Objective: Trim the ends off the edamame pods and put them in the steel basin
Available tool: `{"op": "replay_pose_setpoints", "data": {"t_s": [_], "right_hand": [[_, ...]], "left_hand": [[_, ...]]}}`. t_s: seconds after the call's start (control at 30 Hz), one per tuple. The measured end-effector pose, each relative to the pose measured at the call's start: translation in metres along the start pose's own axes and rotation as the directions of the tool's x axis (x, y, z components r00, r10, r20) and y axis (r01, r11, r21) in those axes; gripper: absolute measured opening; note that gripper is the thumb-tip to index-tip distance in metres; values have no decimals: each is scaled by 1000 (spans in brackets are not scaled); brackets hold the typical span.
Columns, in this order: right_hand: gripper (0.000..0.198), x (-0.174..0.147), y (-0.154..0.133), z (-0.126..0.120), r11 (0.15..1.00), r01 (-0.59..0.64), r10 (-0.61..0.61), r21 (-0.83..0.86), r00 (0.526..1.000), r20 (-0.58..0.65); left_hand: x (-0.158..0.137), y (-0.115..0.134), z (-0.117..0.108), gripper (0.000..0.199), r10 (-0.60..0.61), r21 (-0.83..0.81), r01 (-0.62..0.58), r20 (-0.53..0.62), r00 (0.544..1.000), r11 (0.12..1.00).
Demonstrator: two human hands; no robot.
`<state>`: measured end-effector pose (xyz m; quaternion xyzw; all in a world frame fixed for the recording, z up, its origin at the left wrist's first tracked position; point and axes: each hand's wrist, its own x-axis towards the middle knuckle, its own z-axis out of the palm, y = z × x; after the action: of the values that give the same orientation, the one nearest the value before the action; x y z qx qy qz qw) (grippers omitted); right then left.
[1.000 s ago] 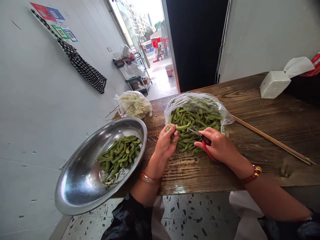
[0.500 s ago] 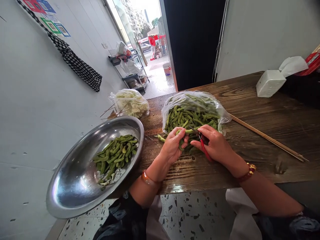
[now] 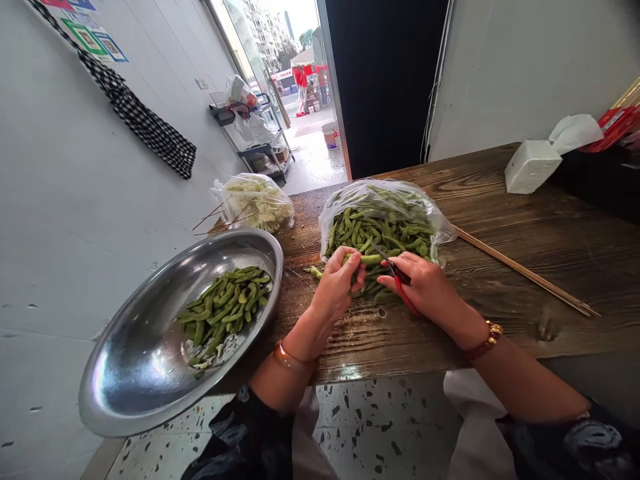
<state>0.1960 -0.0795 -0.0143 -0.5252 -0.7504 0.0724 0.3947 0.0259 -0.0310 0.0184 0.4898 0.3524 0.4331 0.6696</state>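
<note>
Between the fingers of my left hand (image 3: 340,280) is a green edamame pod (image 3: 371,259), its length pointing right. My right hand (image 3: 425,283) is closed around red-handled scissors (image 3: 404,293), whose dark blades angle up and left by the pod. Just beyond both hands, a clear plastic bag (image 3: 395,190) lies with its mouth toward me, full of edamame pods (image 3: 357,228). Some pods have spilled onto the wood below the bag. To the left, a large steel basin (image 3: 135,353) holds a heap of pods (image 3: 225,303) and some trimmed bits.
A plastic bag of cauliflower (image 3: 257,207) sits behind the basin. Thin wooden skewers (image 3: 525,270) lie across the wooden table (image 3: 480,200) to the right. A tissue pack (image 3: 533,165) stands at the far right. A cart (image 3: 255,133) is by the doorway.
The scissors' blades have shifted, now showing more clearly above the pod. My left hand still holds the pod. The whole view has moved slightly.
</note>
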Motion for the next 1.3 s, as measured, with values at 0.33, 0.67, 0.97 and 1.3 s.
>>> {"op": "replay_pose_setpoints", "data": {"t_s": [0.33, 0.67, 0.97, 1.3], "right_hand": [[32, 2, 10, -5, 999, -33, 33, 5, 993, -115], [31, 0, 7, -2, 1000, -18, 19, 7, 996, -86], [33, 0, 8, 0, 1000, -9, 9, -13, 997, -72], [37, -1, 9, 2, 999, -17, 15, -34, 998, -64]], "left_hand": [[15, 12, -30, 26, -5, -151, -32, -240, 971, 988], [17, -3, -30, 10, 296, 944, -198, 116, 948, 263], [16, -5, -32, 8, 287, 972, -230, 206, 935, 53], [18, -9, -33, 13, 295, 954, -282, 242, 924, 104]]}}
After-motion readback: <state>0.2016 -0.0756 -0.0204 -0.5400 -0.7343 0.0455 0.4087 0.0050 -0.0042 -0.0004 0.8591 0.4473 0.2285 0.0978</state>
